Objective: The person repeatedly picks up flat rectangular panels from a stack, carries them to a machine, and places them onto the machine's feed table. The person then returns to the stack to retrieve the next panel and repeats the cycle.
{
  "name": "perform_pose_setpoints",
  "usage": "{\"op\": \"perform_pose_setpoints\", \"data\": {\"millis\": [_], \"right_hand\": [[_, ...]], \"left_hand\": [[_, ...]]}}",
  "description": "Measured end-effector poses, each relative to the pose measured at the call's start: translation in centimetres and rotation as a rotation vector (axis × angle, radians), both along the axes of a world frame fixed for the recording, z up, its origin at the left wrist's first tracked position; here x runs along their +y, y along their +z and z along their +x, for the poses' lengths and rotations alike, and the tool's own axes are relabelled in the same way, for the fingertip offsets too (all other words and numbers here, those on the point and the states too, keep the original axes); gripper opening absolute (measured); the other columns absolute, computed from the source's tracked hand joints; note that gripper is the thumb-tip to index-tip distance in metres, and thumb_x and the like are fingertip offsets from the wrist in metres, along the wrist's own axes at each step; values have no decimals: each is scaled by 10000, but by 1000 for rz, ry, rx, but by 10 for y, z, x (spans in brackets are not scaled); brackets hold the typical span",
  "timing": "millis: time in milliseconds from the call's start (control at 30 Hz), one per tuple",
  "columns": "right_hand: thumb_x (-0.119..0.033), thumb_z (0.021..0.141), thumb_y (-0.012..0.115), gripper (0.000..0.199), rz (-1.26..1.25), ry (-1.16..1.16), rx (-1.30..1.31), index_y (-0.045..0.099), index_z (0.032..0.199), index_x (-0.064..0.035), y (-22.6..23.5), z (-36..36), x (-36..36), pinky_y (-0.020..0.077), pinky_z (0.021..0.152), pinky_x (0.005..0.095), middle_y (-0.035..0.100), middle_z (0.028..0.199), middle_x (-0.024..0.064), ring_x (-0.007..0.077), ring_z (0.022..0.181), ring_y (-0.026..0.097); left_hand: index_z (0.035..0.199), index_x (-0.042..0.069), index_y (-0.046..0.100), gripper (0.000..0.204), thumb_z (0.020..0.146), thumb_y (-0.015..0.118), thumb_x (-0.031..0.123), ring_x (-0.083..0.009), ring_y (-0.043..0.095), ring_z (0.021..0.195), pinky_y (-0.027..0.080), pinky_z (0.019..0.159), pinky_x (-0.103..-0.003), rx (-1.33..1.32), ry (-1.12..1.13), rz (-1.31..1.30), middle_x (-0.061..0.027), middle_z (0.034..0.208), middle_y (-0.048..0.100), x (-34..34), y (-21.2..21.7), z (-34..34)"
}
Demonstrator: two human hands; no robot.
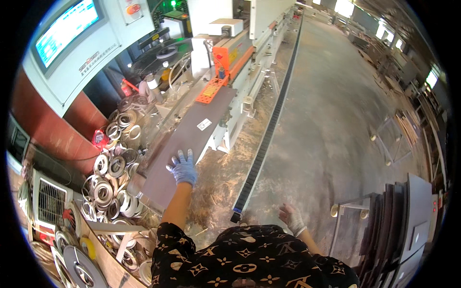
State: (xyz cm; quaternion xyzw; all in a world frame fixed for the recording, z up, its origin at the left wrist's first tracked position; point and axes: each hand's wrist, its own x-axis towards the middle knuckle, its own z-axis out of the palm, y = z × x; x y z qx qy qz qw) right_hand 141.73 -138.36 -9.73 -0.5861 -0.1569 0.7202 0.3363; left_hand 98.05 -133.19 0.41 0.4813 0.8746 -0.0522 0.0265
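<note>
Left hand [183, 168], blue-gloved, is spread flat with fingers fanned, palm pressed down on the near end of a long dark panel [192, 137]. It grips nothing; this is a flat press, not a grasp. The panel stretches away from that hand, its long axis running up and to the right toward the orange feed unit [229, 53] of the big machine [259, 29], and its far end sits right at an orange grid guard [210, 90]. So the board lies ahead of the palm, lined up along the machine's surface [218, 137], with the hand at its tail end. A small white label [204, 124] sits partway along the board.

Right hand [291, 219], in a pale glove, hangs low beside the body, well apart from the panel, fingers loosely apart and holding nothing. The left is plainly the nearer one.

To the left of the panel lies a heap of coiled edging-tape rolls [113, 177]. Above is a control screen [65, 29]. To the right come a black chain track [261, 153], the dusty floor [326, 120], and a stack of dark boards [403, 225] on a cart.
</note>
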Motion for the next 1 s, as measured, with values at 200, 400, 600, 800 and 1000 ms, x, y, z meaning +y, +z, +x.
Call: {"op": "perform_pose_setpoints", "data": {"millis": [200, 400, 600, 800, 1000], "right_hand": [[-228, 894, 594, 318, 287, 46, -147, 558, 1169, -73, 4, 7, -24, 513, 759, 308, 618, 1048, 75, 183, 847, 599], [-222, 909, 564, 286, 308, -137, -127, 579, 1136, -48, 28, 42, -29, 522, 695, 269, 631, 951, 51, 126, 817, 613], [-189, 869, 610, 269, 395, -372, -727, 616, 1092, -41, 44, 172, -108, 532, 712, 318, 645, 972, 94, 170, 826, 625], [-221, 847, 585, 286, 218, -964, -1511, 614, 1097, -84, 128, 424, -172, 493, 873, 345, 649, 1076, 148, 268, 984, 632], [-439, 825, 594, 571, -303, -1012, -1948, 466, 1301, -152, 212, 622, -189, 464, 896, 418, 611, 1146, 153, 331, 1053, 586]], "left_hand": [[1452, 290, 197, 798, 781, 625, 229, -364, 311, 1318, 340, 984, -562, -4, 10, 16, -75, 1498, 232, 18, -2, 9], [1470, 356, 63, 855, 826, 589, 153, -301, 281, 1352, 349, 959, -607, 146, 46, -64, -48, 1543, 143, 93, -5, 25], [1473, 318, 109, 865, 793, 642, 358, -324, 351, 1316, 341, 998, -568, 184, -85, -24, -61, 1529, 183, 147, -24, 36], [1404, 76, 339, 672, 834, 615, 301, -327, 342, 1312, 286, 1085, -405, -197, -623, 605, -177, 1426, 356, 119, -45, 155], [1310, 5, 437, 619, 739, 673, 53, -316, 381, 1279, 274, 1084, -393, -706, -936, 586, -183, 1362, 428, 97, -14, 341]]}}
